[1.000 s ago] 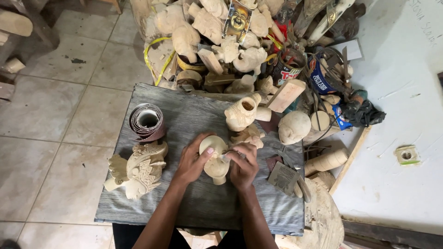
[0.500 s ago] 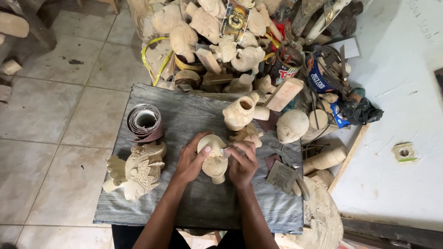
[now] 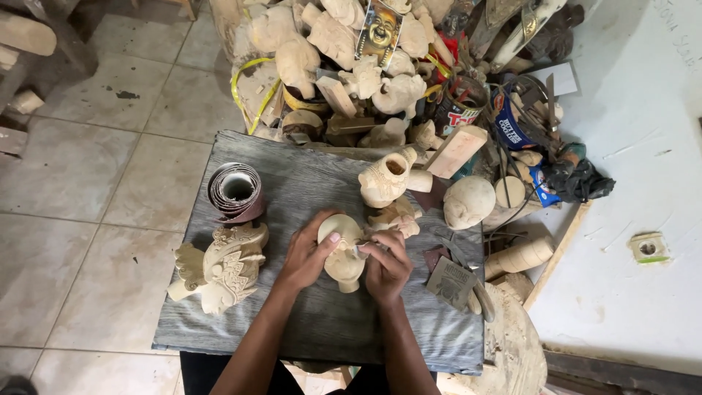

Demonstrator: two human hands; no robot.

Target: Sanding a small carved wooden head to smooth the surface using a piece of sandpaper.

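Both hands are working a small pale wooden carving (image 3: pixel 344 256) held just above the middle of the grey worktop (image 3: pixel 307 322).

Left hand (image 3: pixel 306 254): it is curling around the left side of the carving, thumb lying across its rounded top, fingers closed on it from beneath. The grip is firm.

Right hand (image 3: pixel 386 265): it is closing on the right side of the same carving, fingertips pinched near the upper edge. Something small and pale is showing between those fingertips; whether it is a scrap of abrasive or part of the wood I cannot tell.

Change against the two earlier frames: very little. The carving is sitting in the same spot between the same two hands; the left thumb is now lying further over the top and the right fingertips are sitting higher on the edge. Judgement: the hands are making small local rubbing or turning motions on one piece, not changing pieces.

Surroundings: a larger ornate carved figure (image 3: pixel 219 265) is lying on the worktop to the left, well apart from the hands. A roll of sandpaper (image 3: pixel 236 190) is standing behind it. A hollow carved piece (image 3: pixel 387 178) is resting just beyond the hands. A heap of rough wooden blanks (image 3: pixel 329 44) is filling the floor past the far edge.
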